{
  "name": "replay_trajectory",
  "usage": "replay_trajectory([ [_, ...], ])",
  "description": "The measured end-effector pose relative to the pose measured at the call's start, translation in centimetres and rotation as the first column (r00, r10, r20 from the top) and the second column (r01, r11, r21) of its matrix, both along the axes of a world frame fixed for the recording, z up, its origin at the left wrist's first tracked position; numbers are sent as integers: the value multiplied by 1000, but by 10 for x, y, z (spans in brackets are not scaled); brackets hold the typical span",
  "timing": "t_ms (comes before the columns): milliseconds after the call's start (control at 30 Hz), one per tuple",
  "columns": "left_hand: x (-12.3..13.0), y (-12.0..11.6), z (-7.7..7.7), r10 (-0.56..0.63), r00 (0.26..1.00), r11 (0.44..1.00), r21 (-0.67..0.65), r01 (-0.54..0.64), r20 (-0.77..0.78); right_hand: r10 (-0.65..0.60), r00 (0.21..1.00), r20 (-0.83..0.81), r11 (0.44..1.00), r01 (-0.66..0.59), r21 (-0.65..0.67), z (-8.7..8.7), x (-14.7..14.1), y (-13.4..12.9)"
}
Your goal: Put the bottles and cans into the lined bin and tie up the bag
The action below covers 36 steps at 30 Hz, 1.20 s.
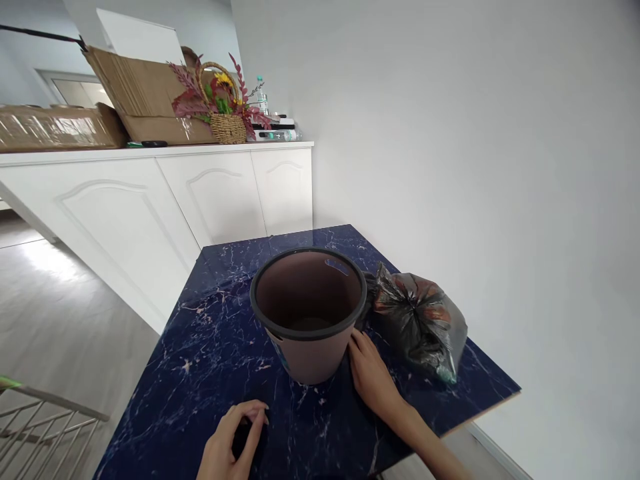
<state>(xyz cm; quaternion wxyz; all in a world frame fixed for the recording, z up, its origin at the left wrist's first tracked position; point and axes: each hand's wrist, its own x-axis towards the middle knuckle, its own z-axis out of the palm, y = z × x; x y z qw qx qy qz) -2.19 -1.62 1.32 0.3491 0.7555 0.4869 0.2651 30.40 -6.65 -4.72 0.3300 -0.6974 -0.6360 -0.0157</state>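
Observation:
A brown plastic trash bin with a dark rim stands upright on a dark blue marble-patterned table, its inside visible from above. My right hand rests beside the bin's lower right side, fingers stretched forward and close against its wall; I see no grip on it. In front of the bin and to its left is my left hand, its thumb and fingertips drawn together with nothing visible between them. A tied, see-through black plastic bag with reddish-brown contents lies right of the bin, near my right hand.
The blue table borders a grey wall on the right. Behind it runs a white cabinet, carrying a cardboard box, a wicker flower basket and plastic bottles. A metal rack stands at lower left.

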Motion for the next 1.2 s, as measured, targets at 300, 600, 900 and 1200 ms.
replay_trajectory([
  [300,15,-22,9,-55,998,995,89,54,6,160,582,-798,888,-437,-141,77,-27,-137],
  [600,50,-81,82,-428,894,902,2,432,133,268,-240,-933,920,-223,322,127,-35,-174],
  [900,38,-94,106,-172,968,979,-78,188,185,107,-230,-967,994,-6,112,110,-53,-164],
  [1200,33,-121,133,-66,981,997,-37,74,183,166,210,-964,978,91,188,116,-69,-159],
])
